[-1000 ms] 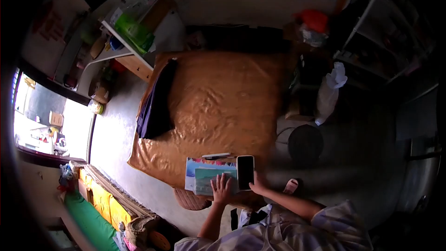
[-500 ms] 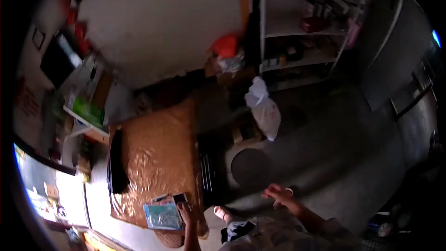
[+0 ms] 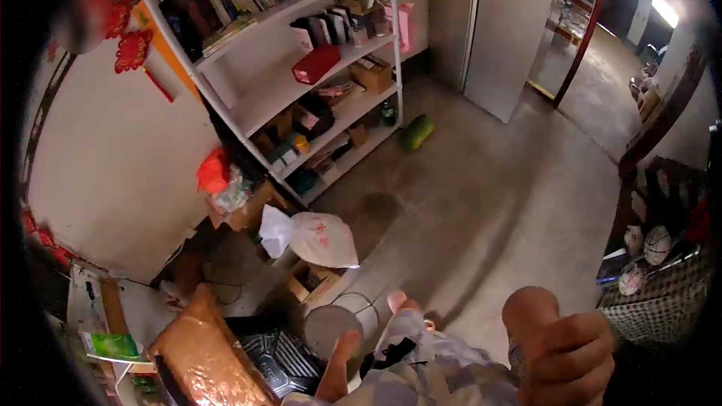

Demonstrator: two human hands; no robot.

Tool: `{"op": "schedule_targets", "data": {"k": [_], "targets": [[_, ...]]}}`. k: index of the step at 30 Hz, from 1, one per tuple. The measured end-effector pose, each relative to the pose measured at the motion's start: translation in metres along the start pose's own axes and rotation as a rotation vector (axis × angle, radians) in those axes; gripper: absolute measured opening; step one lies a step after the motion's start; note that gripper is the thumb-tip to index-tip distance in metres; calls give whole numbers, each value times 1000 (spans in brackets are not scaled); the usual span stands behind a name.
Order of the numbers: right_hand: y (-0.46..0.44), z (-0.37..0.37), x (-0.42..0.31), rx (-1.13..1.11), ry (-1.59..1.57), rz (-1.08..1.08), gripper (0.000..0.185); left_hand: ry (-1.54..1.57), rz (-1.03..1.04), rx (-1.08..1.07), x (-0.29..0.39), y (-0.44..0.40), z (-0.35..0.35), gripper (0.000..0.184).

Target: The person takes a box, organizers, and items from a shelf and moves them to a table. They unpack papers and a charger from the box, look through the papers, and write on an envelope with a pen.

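My right hand (image 3: 569, 357) is raised close to the camera at the lower right, fingers curled inward. Whatever it holds, if anything, is hidden. My left hand (image 3: 346, 347) hangs low beside the grey round stool (image 3: 331, 328), near a black ridged plastic item (image 3: 282, 361). Its fingers are too indistinct to read. Left of it stands the table with a shiny brown cover (image 3: 199, 349). A tied white sack with red print (image 3: 323, 239) rests beyond the stool, by an open cardboard box (image 3: 312, 282).
A white shelf rack (image 3: 259, 116) holds books and boxes. A green melon-like object (image 3: 417, 133) lies on the concrete floor (image 3: 481, 203) near a pale door (image 3: 511, 37). At right is a checked cloth (image 3: 654, 308) with objects on it. A red bag (image 3: 213, 171) sits by the wall.
The view has swung right and brightened, toward the shelves and doorway. My left hand has left the items on the table. My right hand has come up nearer the camera.
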State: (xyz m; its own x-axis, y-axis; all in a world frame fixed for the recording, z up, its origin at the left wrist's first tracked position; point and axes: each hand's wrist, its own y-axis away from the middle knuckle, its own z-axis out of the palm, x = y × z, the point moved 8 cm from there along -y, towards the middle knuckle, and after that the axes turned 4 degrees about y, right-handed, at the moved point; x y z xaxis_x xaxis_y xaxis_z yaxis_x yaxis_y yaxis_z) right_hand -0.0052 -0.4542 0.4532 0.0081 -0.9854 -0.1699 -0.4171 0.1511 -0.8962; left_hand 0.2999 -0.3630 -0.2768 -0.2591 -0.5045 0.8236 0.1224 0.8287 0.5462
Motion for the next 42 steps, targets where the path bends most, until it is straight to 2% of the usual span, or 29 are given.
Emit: {"op": "schedule_targets", "data": {"k": [5, 11, 15, 20, 23, 25, 26, 28, 29, 30, 31, 32, 33, 34, 35, 36, 37, 38, 39, 41, 42], "targets": [[-18, 2, 84, 183, 155, -24, 13, 109, -185, 55, 16, -64, -13, 13], [-65, 31, 221, 298, 107, -149, 8, 231, -290, 202, 43, -145, -101, 12], [-86, 38, 308, 296, 98, -173, 4, 261, -207, 323, 121, -226, -196, 12], [-79, 45, 426, 267, 125, -155, 7, 323, 7, 477, 249, -328, -293, 12], [-68, 72, 539, 170, 194, 2, 11, 365, 121, 548, 320, -382, -324, 12], [-36, 97, 655, 90, 8, 353, 15, 375, 192, 602, 366, -418, -339, 12], [-1, 120, 726, 44, -212, 644, 18, 367, 227, 634, 390, -436, -347, 12], [40, 149, 838, 153, -287, 837, 20, 292, 307, 711, 438, -470, -361, 12], [57, 163, 882, 111, -203, 845, 20, 193, 351, 762, 463, -486, -367, 13], [71, 174, 924, 69, -113, 850, 20, -4, 398, 801, 533, -481, -368, 12], [87, 184, 955, 20, -23, 866, 21, -199, 428, 827, 573, -484, -363, 11], [96, 198, 975, -93, 7, 824, 20, -134, 476, 909, 577, -506, -372, 17], [102, 211, 991, -208, 35, 777, 20, 205, 505, 896, 573, -533, -384, 25], [110, 227, 1006, -325, 60, 719, 21, 119, 544, 947, 608, -538, -389, 35], [128, 245, 1027, -337, -34, 790, 21, 32, 580, 1002, 643, -543, -394, 44], [151, 266, 1041, -351, -128, 860, 20, -496, 597, 1079, 715, -530, -388, 53], [163, 280, 1054, -364, -219, 934, 20, -519, 563, 1120, 745, -537, -397, 58], [172, 294, 1065, -480, -276, 1126, 34, -540, 533, 1155, 767, -545, -405, 62], [166, 298, 1075, -422, -249, 1119, 34, -564, 501, 1181, 775, -552, -407, 67], [164, 312, 1098, -295, -198, 1112, 33, -385, 513, 1204, 759, -576, -427, 66], [180, 331, 1118, -264, -282, 1139, 42, -257, 506, 1192, 740, -592, -441, 65]]}}
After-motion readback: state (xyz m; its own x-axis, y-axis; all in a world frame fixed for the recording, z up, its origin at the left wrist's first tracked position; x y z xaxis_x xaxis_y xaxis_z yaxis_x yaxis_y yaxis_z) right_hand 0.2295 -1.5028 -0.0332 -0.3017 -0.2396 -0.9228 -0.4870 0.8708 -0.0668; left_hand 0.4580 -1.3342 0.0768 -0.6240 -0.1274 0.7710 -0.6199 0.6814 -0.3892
